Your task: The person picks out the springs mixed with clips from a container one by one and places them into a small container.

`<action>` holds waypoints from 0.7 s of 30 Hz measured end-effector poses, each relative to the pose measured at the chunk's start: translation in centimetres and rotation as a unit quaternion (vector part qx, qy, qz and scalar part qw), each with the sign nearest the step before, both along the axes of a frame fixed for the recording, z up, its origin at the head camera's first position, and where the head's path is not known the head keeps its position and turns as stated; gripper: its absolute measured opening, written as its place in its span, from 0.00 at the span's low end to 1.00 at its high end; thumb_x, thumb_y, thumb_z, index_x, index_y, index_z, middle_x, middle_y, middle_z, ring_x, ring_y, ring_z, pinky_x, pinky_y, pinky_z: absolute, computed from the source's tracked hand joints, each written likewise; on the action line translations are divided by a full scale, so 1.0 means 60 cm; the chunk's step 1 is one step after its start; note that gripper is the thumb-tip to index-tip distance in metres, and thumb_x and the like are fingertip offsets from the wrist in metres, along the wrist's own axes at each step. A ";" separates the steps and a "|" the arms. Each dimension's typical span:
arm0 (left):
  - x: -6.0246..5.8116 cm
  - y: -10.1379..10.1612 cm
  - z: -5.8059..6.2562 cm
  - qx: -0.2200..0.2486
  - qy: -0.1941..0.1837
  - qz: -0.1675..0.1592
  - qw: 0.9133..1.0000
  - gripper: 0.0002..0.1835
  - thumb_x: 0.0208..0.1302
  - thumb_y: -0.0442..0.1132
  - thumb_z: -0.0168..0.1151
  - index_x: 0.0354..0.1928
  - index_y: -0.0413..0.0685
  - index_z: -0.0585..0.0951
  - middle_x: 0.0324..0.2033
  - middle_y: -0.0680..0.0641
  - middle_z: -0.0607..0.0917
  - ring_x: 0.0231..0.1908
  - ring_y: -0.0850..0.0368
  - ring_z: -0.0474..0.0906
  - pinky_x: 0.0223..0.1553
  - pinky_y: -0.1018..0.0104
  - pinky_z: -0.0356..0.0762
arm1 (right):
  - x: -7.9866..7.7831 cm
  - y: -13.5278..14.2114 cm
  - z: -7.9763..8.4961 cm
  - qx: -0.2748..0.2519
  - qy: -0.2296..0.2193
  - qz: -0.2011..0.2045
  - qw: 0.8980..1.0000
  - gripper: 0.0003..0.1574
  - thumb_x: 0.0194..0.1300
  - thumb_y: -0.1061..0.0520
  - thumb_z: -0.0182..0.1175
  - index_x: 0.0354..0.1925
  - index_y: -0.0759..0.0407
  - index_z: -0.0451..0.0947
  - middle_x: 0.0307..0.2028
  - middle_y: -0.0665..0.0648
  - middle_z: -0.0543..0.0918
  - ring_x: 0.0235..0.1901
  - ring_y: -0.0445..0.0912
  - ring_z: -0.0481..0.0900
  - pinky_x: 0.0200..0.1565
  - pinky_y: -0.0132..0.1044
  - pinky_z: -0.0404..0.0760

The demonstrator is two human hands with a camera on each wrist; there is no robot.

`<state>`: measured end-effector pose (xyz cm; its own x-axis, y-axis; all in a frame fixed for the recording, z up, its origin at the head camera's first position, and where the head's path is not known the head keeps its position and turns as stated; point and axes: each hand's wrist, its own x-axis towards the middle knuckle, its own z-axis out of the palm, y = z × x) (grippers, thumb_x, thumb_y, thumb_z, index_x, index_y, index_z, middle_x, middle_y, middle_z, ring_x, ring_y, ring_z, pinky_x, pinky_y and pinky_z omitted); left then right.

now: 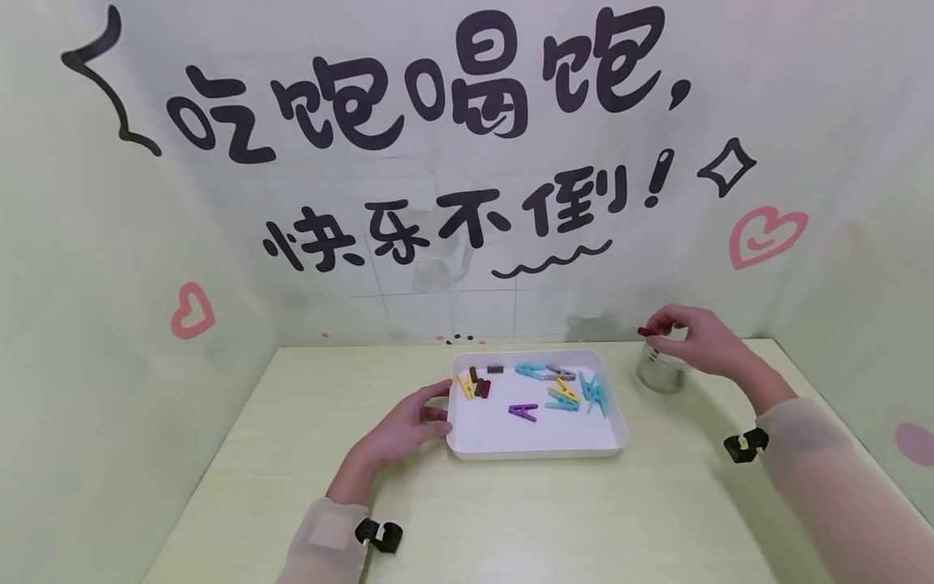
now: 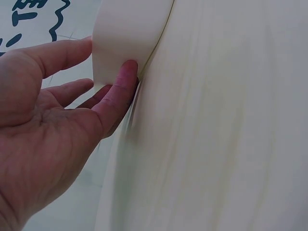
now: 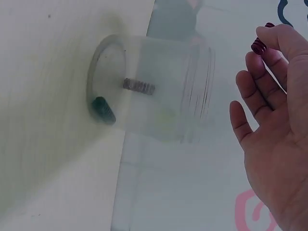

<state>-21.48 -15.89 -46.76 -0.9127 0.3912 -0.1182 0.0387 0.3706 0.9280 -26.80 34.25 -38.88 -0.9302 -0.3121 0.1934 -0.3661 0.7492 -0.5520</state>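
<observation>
In the head view my right hand is above a clear jar, pinching a small dark red spring between thumb and fingertip. Its other fingers are spread apart. Inside the jar, the right wrist view shows a dark green spring and a greyish-brown one. My left hand touches the left wall of a white tray with loosely bent fingers. Several plastic clothespins lie in the tray, among them a purple clothespin. Small dark and red pieces sit near its left end.
A pale wooden table carries the tray and jar. Behind it hangs a whitish wall sheet with large black lettering and pink hearts. The jar stands right of the tray, near the table's back edge.
</observation>
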 end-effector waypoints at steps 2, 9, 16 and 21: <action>0.000 -0.001 0.001 0.001 0.000 0.000 1.000 0.40 0.72 0.32 0.68 0.82 0.44 0.63 0.77 0.40 0.68 0.61 0.45 0.78 0.60 0.51 0.77 | 0.002 0.010 -0.004 0.001 0.007 -0.006 1.000 0.10 0.72 0.56 0.69 0.49 0.58 0.86 0.42 0.54 0.85 0.44 0.51 0.78 0.52 0.54 0.77; 0.001 -0.003 -0.002 0.011 0.001 -0.011 1.000 0.40 0.73 0.32 0.67 0.82 0.43 0.62 0.77 0.40 0.67 0.62 0.43 0.78 0.61 0.50 0.77 | 0.005 0.043 -0.024 0.004 0.043 -0.021 0.999 0.08 0.70 0.59 0.71 0.46 0.60 0.86 0.41 0.54 0.85 0.42 0.49 0.78 0.46 0.44 0.76; 0.002 -0.006 -0.005 0.016 0.005 -0.017 1.000 0.40 0.74 0.32 0.66 0.82 0.43 0.61 0.78 0.39 0.66 0.63 0.42 0.77 0.62 0.49 0.76 | 0.000 0.063 -0.043 0.022 0.035 -0.032 0.999 0.09 0.70 0.58 0.71 0.44 0.63 0.87 0.43 0.61 0.83 0.45 0.57 0.77 0.48 0.53 0.77; 0.003 -0.005 -0.006 0.012 0.005 -0.014 1.000 0.39 0.74 0.33 0.66 0.82 0.45 0.62 0.78 0.41 0.67 0.63 0.43 0.77 0.61 0.51 0.77 | -0.001 0.069 -0.052 0.020 0.044 -0.030 0.998 0.16 0.70 0.58 0.70 0.50 0.68 0.85 0.49 0.68 0.81 0.50 0.61 0.75 0.51 0.58 0.75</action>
